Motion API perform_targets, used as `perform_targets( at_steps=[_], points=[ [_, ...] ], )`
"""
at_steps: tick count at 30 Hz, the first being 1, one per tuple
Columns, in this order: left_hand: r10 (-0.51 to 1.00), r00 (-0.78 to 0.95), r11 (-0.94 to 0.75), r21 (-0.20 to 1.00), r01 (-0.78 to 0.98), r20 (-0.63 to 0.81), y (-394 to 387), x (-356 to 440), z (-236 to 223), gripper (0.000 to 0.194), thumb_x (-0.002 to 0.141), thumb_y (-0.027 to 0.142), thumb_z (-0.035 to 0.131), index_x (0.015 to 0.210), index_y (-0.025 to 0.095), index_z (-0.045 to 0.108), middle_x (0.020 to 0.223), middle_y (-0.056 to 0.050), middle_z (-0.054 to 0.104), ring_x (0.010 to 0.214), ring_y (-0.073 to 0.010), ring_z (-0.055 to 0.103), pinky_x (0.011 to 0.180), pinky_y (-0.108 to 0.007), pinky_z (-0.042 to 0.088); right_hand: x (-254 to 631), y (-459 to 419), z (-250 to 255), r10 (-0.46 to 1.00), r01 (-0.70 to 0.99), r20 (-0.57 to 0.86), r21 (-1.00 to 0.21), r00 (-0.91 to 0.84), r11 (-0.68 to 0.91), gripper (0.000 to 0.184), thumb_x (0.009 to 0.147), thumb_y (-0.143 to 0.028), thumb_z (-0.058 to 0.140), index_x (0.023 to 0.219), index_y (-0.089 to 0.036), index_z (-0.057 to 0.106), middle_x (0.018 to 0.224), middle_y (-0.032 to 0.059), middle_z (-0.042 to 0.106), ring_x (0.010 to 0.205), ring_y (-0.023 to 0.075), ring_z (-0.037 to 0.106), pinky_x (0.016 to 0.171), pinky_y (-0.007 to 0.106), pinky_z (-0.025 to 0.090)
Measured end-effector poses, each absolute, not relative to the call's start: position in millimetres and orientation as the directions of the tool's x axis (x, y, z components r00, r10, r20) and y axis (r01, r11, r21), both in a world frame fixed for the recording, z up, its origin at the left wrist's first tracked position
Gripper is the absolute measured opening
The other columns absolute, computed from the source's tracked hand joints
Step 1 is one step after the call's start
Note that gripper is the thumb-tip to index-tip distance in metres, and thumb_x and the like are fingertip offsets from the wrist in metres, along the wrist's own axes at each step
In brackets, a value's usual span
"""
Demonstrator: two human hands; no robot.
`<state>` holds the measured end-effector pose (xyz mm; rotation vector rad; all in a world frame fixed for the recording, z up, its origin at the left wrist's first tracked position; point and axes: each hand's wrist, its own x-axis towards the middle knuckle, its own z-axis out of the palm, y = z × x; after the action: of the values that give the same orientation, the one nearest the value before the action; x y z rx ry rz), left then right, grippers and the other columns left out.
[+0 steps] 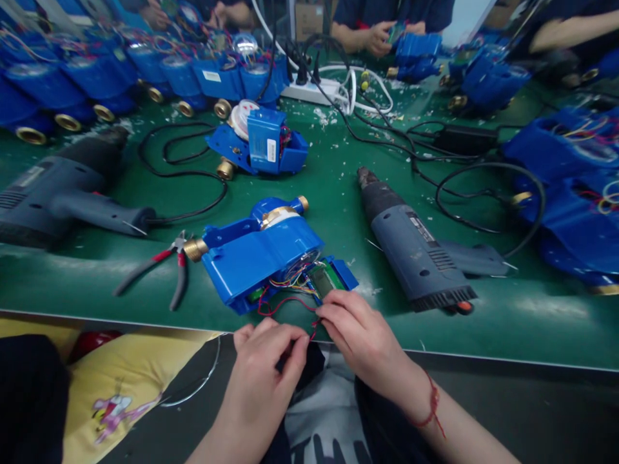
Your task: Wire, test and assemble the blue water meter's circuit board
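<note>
The thin red wires (296, 299) extend from the blue plastic meter housing with brass threaded ends (264, 254) to the front edge of the green-topped counter (507, 328), between both hands. The left hand (265, 361) has its thumb and index finger pressed together, pinching the wires at their free end. The right hand (360, 332) pinches the wires just beside the green circuit board with a grey display (323, 281); its fingers are closed together. Multicoloured leads (293, 280) run between the board and the housing.

Left of the housing lie pliers with red-and-grey handles (180, 263), jaws apart. A grey-blue heat gun with a dark nozzle (403, 229) lies to the right; a second grey-blue heat gun (80, 193) lies at far left. Behind the housing sits a blue meter unit with a white round cap (264, 145).
</note>
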<state>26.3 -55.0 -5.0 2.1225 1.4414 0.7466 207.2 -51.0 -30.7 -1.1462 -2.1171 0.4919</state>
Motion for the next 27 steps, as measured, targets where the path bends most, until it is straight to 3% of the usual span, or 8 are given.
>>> perform_targets(
  at_steps=[3,9,16,20,27],
  points=[
    [0.95,0.298,-0.284,0.667,0.689,0.096,-56.4,25.6,-7.7,0.014,0.086,0.019,0.059,0.075,0.025,0.065,0.067,0.007,0.066,0.063,-0.0137,0.06,0.065,-0.032,0.032,208.4,-52.8,-32.0,0.851,0.651,0.399,-0.552,-0.342,0.521,0.016,0.093,-0.008,0.048,0.104,-0.014,0.058,0.107,0.0113,0.055,0.092,0.0188,0.052,0.076,0.032,0.049],
    [0.963,0.271,-0.178,0.753,0.633,-0.001,-54.9,32.7,-11.7,0.019,0.087,0.025,0.06,0.104,0.03,0.067,0.081,0.004,0.072,0.076,-0.0185,0.065,0.07,-0.034,0.038,208.4,-51.4,-30.4,0.841,0.614,0.45,-0.584,-0.3,0.531,0.012,0.093,-0.01,0.051,0.096,-0.015,0.061,0.098,0.008,0.057,0.086,0.0173,0.047,0.072,0.032,0.045],
    [0.981,0.192,-0.078,0.822,0.564,-0.039,-47.2,44.7,-11.3,0.008,0.08,0.02,0.062,0.084,0.025,0.067,0.075,0.003,0.071,0.07,-0.0173,0.065,0.068,-0.032,0.042,212.1,-48.9,-29.8,0.849,0.559,0.442,-0.642,-0.29,0.525,0.01,0.093,-0.01,0.05,0.095,-0.015,0.059,0.099,0.0083,0.054,0.089,0.0176,0.048,0.074,0.031,0.046],
    [0.975,0.197,-0.034,0.81,0.586,-0.102,-44.1,47.0,-8.1,0.007,0.078,0.02,0.058,0.072,0.023,0.06,0.065,0.004,0.062,0.059,-0.0147,0.056,0.059,-0.029,0.039,212.9,-49.4,-31.6,0.854,0.574,0.425,-0.634,-0.301,0.518,0.012,0.094,-0.01,0.048,0.096,-0.016,0.057,0.103,0.0088,0.053,0.091,0.0185,0.047,0.075,0.032,0.046],
    [0.937,0.228,0.122,0.862,0.493,-0.263,-40.7,47.0,-1.2,0.017,0.086,0.032,0.053,0.073,0.022,0.056,0.066,0.003,0.058,0.063,-0.0145,0.054,0.062,-0.028,0.039,216.4,-46.2,-31.3,0.856,0.567,0.403,-0.641,-0.324,0.517,0.011,0.094,-0.009,0.046,0.09,-0.014,0.055,0.103,0.0087,0.053,0.091,0.0182,0.046,0.077,0.032,0.045]
  ],
)
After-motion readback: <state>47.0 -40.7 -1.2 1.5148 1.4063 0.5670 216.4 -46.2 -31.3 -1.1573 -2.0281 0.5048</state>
